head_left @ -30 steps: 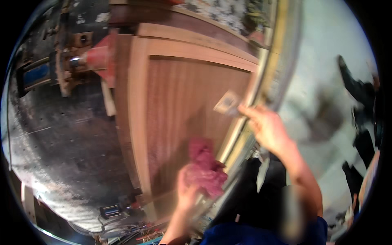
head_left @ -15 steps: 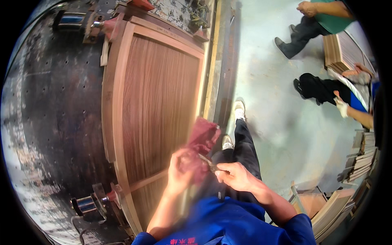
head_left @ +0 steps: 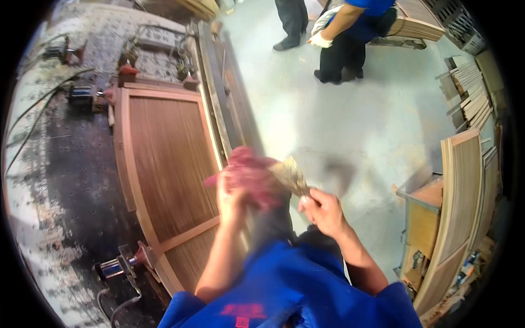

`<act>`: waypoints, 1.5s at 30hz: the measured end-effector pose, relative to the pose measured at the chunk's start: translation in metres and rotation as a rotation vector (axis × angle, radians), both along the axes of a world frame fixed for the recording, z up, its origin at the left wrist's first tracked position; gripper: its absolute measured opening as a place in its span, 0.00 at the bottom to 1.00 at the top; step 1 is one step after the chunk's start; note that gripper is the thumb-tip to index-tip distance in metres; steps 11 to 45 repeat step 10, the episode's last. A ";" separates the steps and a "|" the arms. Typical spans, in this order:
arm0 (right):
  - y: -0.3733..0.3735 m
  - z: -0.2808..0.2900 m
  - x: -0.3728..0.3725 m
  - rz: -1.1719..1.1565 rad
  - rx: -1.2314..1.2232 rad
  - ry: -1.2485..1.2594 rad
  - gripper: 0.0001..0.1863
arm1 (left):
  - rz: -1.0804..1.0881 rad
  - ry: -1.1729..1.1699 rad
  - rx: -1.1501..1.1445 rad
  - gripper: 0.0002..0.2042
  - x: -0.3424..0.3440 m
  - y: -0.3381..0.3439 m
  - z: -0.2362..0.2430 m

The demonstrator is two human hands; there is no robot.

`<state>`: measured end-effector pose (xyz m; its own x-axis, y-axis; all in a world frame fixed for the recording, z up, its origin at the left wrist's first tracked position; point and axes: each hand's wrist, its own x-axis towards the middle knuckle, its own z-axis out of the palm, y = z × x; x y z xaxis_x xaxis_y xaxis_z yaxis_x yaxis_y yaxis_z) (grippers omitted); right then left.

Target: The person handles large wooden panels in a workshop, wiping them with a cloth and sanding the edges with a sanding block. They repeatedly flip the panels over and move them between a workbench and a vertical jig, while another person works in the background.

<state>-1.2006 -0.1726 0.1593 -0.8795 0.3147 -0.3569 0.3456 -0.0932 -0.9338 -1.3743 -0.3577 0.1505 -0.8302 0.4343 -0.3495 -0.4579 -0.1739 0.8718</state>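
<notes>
A crumpled dark red rag [head_left: 247, 170] is bunched in my left hand [head_left: 231, 201], its fingers closed around the cloth. My right hand [head_left: 325, 212] grips a scraper [head_left: 293, 177] by its narrow end; the wide, stained yellowish-brown blade points up and left, its tip against or just beside the rag. Motion blur hides whether blade and cloth touch. Left of my hands lies a framed wood-grain panel door [head_left: 172, 153] on the dark workbench.
Clamps [head_left: 117, 268] with red pads press against the door's frame on the perforated bench [head_left: 71, 180]. A person in blue [head_left: 344, 33] with a white glove stands at the far side, another person's legs beside them. Wooden panels [head_left: 456, 197] and a cabinet [head_left: 424, 224] stand at right.
My view has swung to the right, bringing the cabinet and panels in. The scraper and rag have come apart somewhat, the blade now showing broad side on. Both hands keep their grip.
</notes>
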 end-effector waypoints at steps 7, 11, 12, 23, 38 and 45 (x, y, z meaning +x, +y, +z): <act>-0.014 0.006 0.357 -0.448 0.717 -0.313 0.19 | -0.402 -0.254 0.124 0.29 0.253 0.112 -0.017; -0.028 0.038 0.482 -0.757 0.734 -0.386 0.23 | -0.726 -0.276 0.339 0.44 0.388 0.152 0.019; -0.028 0.038 0.482 -0.757 0.734 -0.386 0.23 | -0.726 -0.276 0.339 0.44 0.388 0.152 0.019; -0.028 0.038 0.482 -0.757 0.734 -0.386 0.23 | -0.726 -0.276 0.339 0.44 0.388 0.152 0.019; -0.028 0.038 0.482 -0.757 0.734 -0.386 0.23 | -0.726 -0.276 0.339 0.44 0.388 0.152 0.019; -0.028 0.038 0.482 -0.757 0.734 -0.386 0.23 | -0.726 -0.276 0.339 0.44 0.388 0.152 0.019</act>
